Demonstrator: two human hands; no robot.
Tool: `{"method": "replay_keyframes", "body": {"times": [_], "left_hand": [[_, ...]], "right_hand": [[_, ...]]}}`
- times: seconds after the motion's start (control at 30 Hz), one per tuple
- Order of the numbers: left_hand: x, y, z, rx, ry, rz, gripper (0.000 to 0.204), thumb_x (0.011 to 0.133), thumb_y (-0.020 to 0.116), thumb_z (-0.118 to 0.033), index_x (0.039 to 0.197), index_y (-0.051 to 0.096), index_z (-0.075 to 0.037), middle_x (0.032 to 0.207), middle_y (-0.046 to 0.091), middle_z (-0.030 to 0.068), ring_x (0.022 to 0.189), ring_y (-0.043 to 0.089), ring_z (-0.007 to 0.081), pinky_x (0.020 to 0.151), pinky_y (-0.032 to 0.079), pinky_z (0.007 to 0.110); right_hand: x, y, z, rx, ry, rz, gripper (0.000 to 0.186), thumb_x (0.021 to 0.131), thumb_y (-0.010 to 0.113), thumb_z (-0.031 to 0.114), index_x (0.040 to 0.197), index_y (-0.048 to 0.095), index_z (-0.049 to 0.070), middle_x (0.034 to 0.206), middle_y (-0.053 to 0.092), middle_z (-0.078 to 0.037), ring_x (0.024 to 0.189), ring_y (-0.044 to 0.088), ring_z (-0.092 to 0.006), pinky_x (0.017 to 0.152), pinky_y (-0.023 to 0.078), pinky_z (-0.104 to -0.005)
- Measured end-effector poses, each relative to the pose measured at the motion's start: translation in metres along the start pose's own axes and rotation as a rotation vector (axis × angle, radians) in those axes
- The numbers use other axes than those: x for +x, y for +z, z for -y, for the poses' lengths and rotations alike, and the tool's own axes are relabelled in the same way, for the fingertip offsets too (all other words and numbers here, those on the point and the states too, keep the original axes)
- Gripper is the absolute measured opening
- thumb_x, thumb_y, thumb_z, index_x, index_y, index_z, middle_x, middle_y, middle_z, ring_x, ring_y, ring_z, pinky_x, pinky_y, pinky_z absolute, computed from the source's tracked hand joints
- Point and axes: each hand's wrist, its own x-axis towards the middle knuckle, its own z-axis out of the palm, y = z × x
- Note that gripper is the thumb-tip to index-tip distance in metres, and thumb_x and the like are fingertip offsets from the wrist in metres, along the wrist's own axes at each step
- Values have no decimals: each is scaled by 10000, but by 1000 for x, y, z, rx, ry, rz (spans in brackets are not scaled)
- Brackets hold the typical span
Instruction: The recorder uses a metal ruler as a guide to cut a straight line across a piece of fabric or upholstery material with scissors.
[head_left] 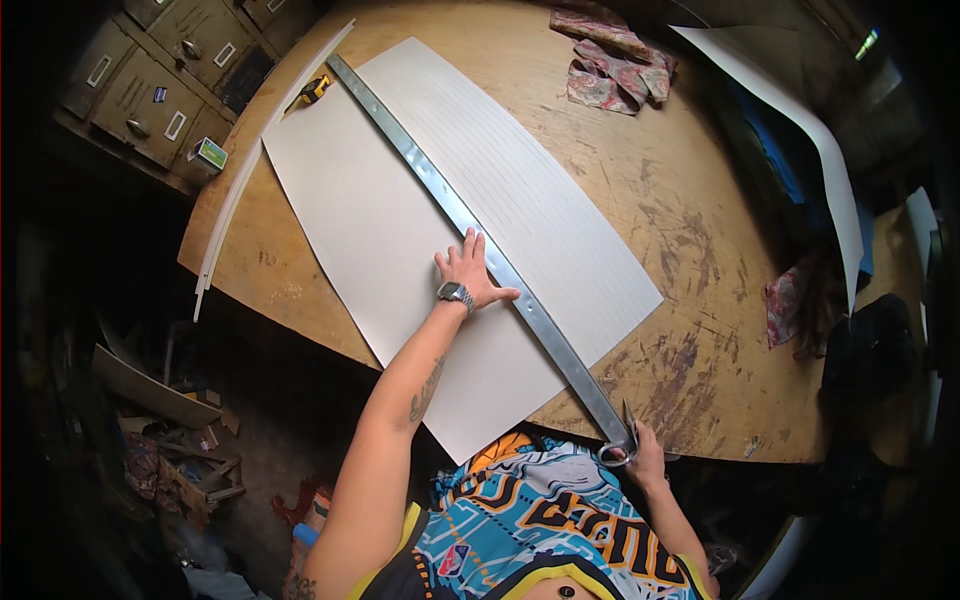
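Note:
A large white sheet [350,215] lies at a slant across the wooden table, with faint parallel lines on its right half. Lengthwise over it runs a long metal straightedge [545,330], its near end reaching past the sheet to the table's front edge. My left hand [472,270] presses down with spread fingers, fingertips and thumb on the straightedge and palm over the sheet. At the near end my right hand [648,455] is closed around a pair of scissors [616,457], a handle ring and a pointed blade showing beside the straightedge.
A yellow-black tape measure [315,89] and a pale long strip [232,195] lie at the table's left edge, near a small green-white box [208,154]. Patterned cloth [615,75] is at the back. A curled white sheet [825,150] stands right. Metal drawers [150,110] stand far left.

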Motion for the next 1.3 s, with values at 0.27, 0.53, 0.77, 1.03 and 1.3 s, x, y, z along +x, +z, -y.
{"method": "replay_keyframes", "body": {"times": [0.27, 0.53, 0.77, 1.03, 1.3], "left_hand": [[39, 43, 41, -293, -47, -434, 1010, 726, 576, -755, 1468, 298, -129, 1549, 202, 212, 1454, 118, 355, 1160, 10, 561], [48, 48, 33, -228, -77, -421, 986, 786, 502, -743, 1515, 216, -145, 1570, 199, 187, 1466, 106, 347, 1162, -18, 558], [49, 39, 34, -285, -131, -421, 944, 785, 586, -653, 1503, 244, -142, 1561, 232, 175, 1460, 114, 358, 1152, -15, 575], [64, 51, -37, -749, -334, -576, 954, 661, 734, -218, 1482, 249, -188, 1552, 100, 272, 1452, 121, 384, 1163, 69, 555], [75, 30, -168, -992, -52, -693, 912, 663, 662, -132, 1474, 246, -170, 1532, 86, 318, 1403, 200, 450, 1125, 213, 503]], "right_hand": [[15, -4, 11, 8, -78, 34, 765, 640, 868, 337, 1257, 505, 67, 1022, 632, -181, 939, 636, -383, 779, 520, -423], [45, -20, -14, 155, 104, -92, 765, 676, 836, 192, 1313, 465, -9, 1165, 587, -238, 1070, 593, -398, 882, 498, -419], [171, -76, -48, 8, 65, -318, 739, 777, 730, 156, 1409, 381, -3, 1124, 569, -223, 1050, 546, -415, 894, 446, -465], [203, -102, -23, -304, -114, -265, 895, 689, 759, 151, 1462, 317, 63, 1400, 416, -194, 1283, 390, -381, 1072, 284, -512], [91, -99, 57, 126, 171, 164, 849, 657, 817, 236, 1397, 434, 74, 1240, 588, -206, 1104, 591, -390, 888, 496, -446]]}}
